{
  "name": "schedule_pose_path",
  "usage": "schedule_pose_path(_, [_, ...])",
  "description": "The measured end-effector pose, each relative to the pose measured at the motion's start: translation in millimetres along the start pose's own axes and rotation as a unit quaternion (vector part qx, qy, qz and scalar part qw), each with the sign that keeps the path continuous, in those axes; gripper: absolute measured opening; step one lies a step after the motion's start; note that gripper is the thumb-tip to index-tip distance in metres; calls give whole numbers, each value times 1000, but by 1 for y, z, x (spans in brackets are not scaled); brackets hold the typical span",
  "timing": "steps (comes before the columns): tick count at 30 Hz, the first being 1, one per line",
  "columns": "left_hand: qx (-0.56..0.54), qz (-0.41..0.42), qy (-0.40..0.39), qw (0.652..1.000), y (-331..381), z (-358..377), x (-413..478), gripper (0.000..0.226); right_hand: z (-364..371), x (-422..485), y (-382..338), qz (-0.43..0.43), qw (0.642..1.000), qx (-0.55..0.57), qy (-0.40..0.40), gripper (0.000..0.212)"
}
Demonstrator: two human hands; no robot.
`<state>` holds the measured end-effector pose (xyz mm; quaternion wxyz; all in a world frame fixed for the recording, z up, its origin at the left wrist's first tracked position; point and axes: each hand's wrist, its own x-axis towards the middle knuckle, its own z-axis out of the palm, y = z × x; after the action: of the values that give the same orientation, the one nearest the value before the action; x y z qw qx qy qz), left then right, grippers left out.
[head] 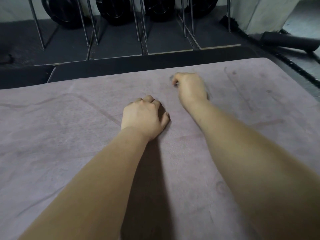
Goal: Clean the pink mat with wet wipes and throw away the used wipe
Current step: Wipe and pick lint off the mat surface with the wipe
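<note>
Head view: both bare forearms reach forward from the bottom edge over the pink mat [69, 153], the left one rising from the lower left toward the centre, the right one coming in from the lower right and stretching further away. The left hand [143, 118] sits back-up on the mat near the middle, its fingers curled under into a loose fist with the knuckles raised and the thumb tip touching the fabric; nothing shows inside it. The right hand [190, 87] lies beyond it and slightly to the right, blurred, also back-up with the fingers bunched and turned toward the left. They pinch a small pale scrap [175, 83] against the mat surface; the blur hides whether this is a wipe. The mat lies flat on the dark floor [121, 70] and fills most of the frame, creased and marked with faint dark smudges, most of them on the right side. Its far edge slants upward to the right and ends in a rounded corner, from which the right edge runs back toward the viewer; the left and near ends pass out of frame, so its long axis cannot be told. Beyond the far edge stand metal rods [136, 19] with black weight plates [112, 9] between them, and a braided rope [294, 66] lies off the right corner.
</note>
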<state>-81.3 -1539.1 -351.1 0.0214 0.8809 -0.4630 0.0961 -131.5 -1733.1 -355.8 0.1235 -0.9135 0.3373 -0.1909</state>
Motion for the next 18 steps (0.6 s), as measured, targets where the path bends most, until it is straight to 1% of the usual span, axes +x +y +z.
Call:
schedule_pose_path(2, [3,4,10,1000,-2,0,2,49,-8,8,27,50,997,-42,40,25])
schedule_pose_path(3, [2,5,14,1000,-3,0,3,48,-11,12,40,87,994,-44,54,28])
schedule_pose_path(6, [-8,10,30,999,-6,0,9,41,-16,23,60,175,981,-13,89,45])
schedule_pose_path(8, [-10,13,41,999,-7,2,11,37,-14,29,49,199,975,-9,100,46])
schedule_pose_path(10, [-13,17,52,998,-8,3,15,34,-6,30,15,175,981,13,78,44])
schedule_pose_path(12, [-16,20,62,998,-8,4,18,33,7,28,-23,102,992,70,28,40])
schedule_pose_path(14, [-18,20,71,997,-9,6,20,31,18,22,-52,9,995,89,-38,41])
schedule_pose_path(16, [-16,23,82,996,-10,10,20,30,21,23,-56,-53,993,61,-86,41])
schedule_pose_path(18, [-11,33,92,995,-10,12,18,29,14,30,-40,-69,994,0,-85,33])
